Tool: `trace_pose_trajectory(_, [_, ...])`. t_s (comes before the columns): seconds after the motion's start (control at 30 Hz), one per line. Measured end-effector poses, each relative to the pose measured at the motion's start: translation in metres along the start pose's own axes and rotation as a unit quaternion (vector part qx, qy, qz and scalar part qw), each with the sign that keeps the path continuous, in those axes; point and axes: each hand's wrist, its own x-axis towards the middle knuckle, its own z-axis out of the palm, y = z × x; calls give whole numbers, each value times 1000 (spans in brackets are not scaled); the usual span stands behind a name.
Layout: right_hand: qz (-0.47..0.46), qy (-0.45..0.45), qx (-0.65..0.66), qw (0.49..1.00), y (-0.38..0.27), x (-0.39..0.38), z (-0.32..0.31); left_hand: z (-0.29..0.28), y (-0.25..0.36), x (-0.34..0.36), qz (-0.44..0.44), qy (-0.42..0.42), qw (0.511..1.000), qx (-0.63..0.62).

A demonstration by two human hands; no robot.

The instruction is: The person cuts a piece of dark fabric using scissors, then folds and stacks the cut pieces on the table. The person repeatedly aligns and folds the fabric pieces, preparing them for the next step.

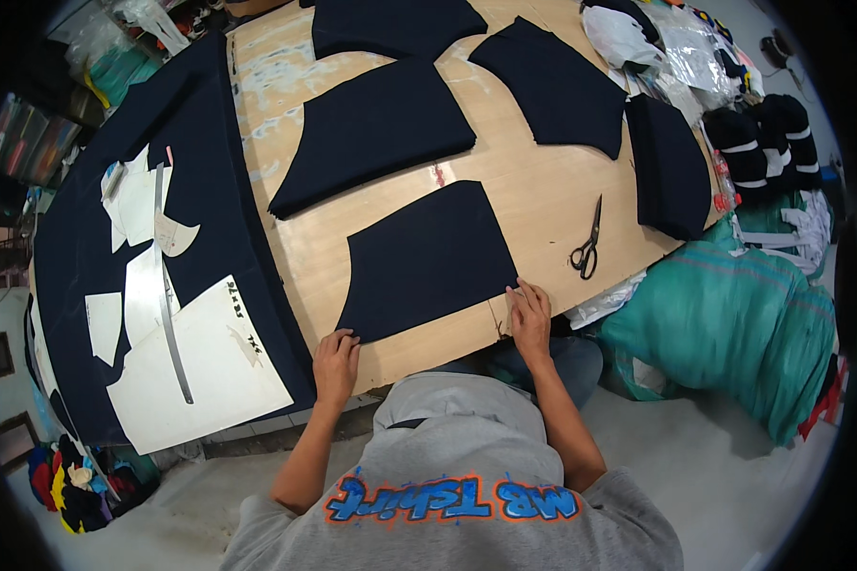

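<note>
Left hand (335, 364) and right hand (530, 321) pinch navy tapered cloth (428, 257), likely flattening it, near tan wooden table's (405, 354) front edge.

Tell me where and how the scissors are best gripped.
Probably by the loop handles, with the nearer right hand coming from the table's near edge: the scissors lie flat, loops toward that edge, blades pointing away.

Grey shirt (462, 419): blue-orange lettering (452, 500) | white pattern piece (214, 366): black handwriting (234, 299) | curved pattern piece (175, 235): faint writing, perhaps
</note>
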Motion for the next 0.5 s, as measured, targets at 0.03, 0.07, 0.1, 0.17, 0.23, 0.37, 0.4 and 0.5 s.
trace_pose_trajectory(0.03, [5,3,-5,1000,0,-5,-2,0,2,-4,-10,-1,1000,-7])
trace_pose_trajectory(0.07, [17,9,-8,1000,0,-8,-3,1,3,-7,-12,-8,1000,-5])
trace_pose_trajectory(0.1, [29,16,-9,999,-3,-9,-5,2,3,-9,-13,-14,1000,-3])
trace_pose_trajectory(0.17, [43,49,11,998,-9,-6,-5,5,5,-12,-14,-28,999,-9])
trace_pose_trajectory(0.23, [41,103,55,992,-35,17,-12,9,8,-10,-14,-39,999,-22])
trace_pose_trajectory(0.37, [110,90,381,913,-147,76,-97,34,7,0,8,54,998,-12])
trace_pose_trajectory(0.4, [97,84,441,888,-178,84,-130,42,2,1,14,68,998,7])
trace_pose_trajectory(0.5, [-78,59,453,886,-251,92,-228,45,7,1,4,75,997,33])
